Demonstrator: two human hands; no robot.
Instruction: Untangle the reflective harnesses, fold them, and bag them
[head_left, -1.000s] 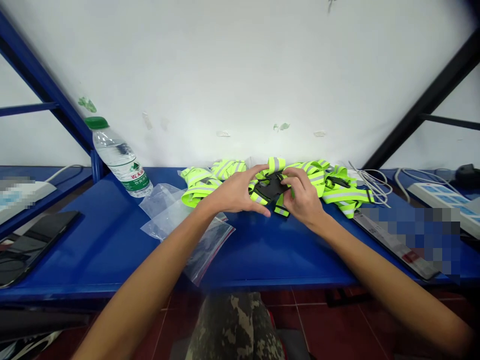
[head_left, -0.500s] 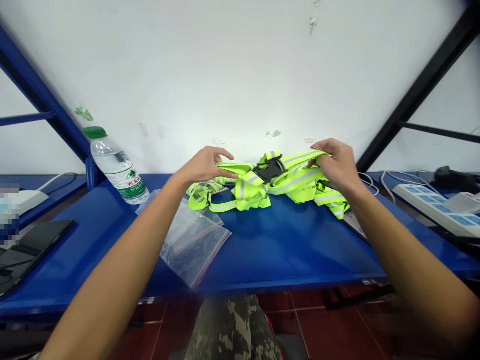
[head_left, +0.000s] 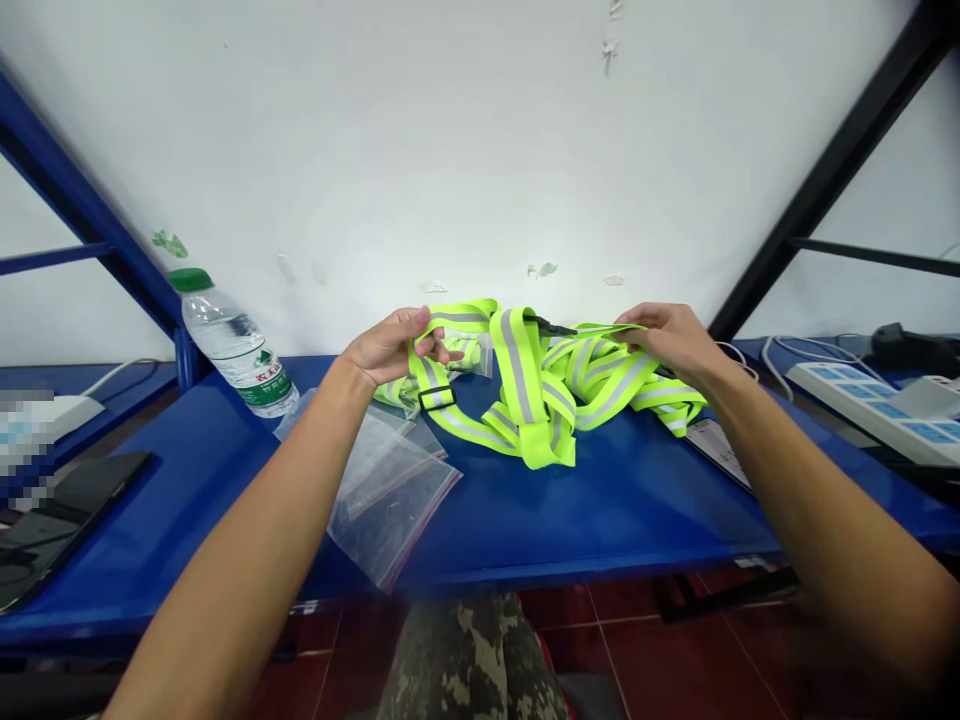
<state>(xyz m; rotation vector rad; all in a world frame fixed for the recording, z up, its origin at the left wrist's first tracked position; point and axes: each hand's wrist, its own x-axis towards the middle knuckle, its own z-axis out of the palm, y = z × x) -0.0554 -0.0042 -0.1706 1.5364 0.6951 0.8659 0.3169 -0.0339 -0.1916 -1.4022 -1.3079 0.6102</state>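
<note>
Neon yellow reflective straps with grey stripes lie tangled and partly lifted over the blue table. My left hand pinches a loop of strap at the left, just above a black slider buckle. At the right, my right hand grips another stretch of strap between thumb and fingers. Between the hands a black buckle shows edge-on along the raised strap. Behind my left hand sits a clear bag with more yellow strap inside.
Clear zip bags lie flat by my left forearm. A water bottle with a green cap stands at the left. A phone lies under my right arm, a dark tablet far left, a power strip far right.
My left hand has shifted slightly left and turned, pulling a strap loop out. The slider buckle now shows, the black buckle has tipped edge-on, and strap hangs lower in the middle.
</note>
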